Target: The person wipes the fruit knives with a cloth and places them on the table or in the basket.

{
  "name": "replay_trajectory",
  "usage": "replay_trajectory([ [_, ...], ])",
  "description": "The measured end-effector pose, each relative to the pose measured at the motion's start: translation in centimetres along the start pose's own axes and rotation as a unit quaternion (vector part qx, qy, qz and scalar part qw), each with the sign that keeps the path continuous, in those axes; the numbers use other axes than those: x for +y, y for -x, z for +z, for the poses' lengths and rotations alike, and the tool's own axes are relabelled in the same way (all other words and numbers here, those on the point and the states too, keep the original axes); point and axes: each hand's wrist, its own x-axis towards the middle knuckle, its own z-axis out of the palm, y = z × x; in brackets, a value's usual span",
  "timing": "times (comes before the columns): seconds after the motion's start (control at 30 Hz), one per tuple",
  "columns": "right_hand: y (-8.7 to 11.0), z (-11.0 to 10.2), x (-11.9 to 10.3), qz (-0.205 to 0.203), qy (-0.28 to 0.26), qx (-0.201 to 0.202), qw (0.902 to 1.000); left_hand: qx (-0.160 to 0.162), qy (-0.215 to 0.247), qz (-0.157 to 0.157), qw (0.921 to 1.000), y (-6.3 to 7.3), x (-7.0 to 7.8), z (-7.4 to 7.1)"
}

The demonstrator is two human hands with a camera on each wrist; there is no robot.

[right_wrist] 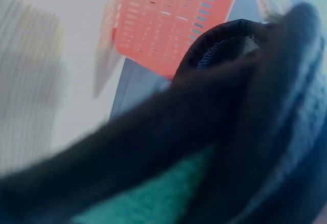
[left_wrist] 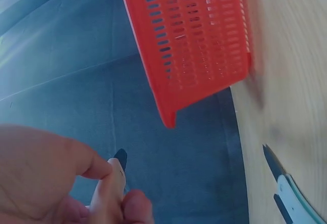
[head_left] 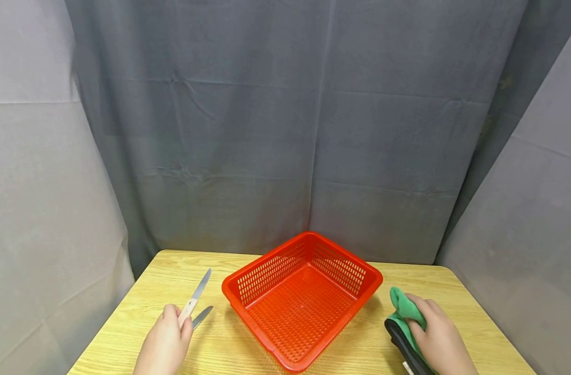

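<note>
Over the left part of the table, my left hand (head_left: 162, 341) pinches a knife (head_left: 187, 311) by its cream handle, its blade slanting up and away to the right. A second knife (head_left: 203, 316) lies on the table just beyond the fingers; in the left wrist view that knife (left_wrist: 297, 201) shows a pale handle. To the right of the red basket, my right hand (head_left: 439, 330) grips a bunched green cloth (head_left: 404, 307) with black edging and a small white tag. Black folds of the cloth (right_wrist: 219, 101) fill much of the right wrist view, where the right fingers are hidden.
A red plastic basket (head_left: 257, 333) with perforated walls stands at the table's middle, between the hands, with one corner toward the back. The light wood table (head_left: 182, 265) ends at a grey curtain (head_left: 229, 130) behind. Pale cloth panels (head_left: 46, 219) hang at both sides.
</note>
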Motion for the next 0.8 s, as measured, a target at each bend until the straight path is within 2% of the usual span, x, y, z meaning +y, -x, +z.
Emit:
replay_trajectory([
  [0.43, -1.0, -0.5, -1.7, -0.024, -0.020, 0.061, 0.9977, -0.002, 0.023, -0.007, 0.9997, -0.3, 1.7, -0.2],
  [0.8, -1.8, -0.7, -2.8, -0.031, -0.031, 0.094, 0.9946, 0.028, 0.030, 0.020, 0.9990, -0.3, 3.4, 0.3],
])
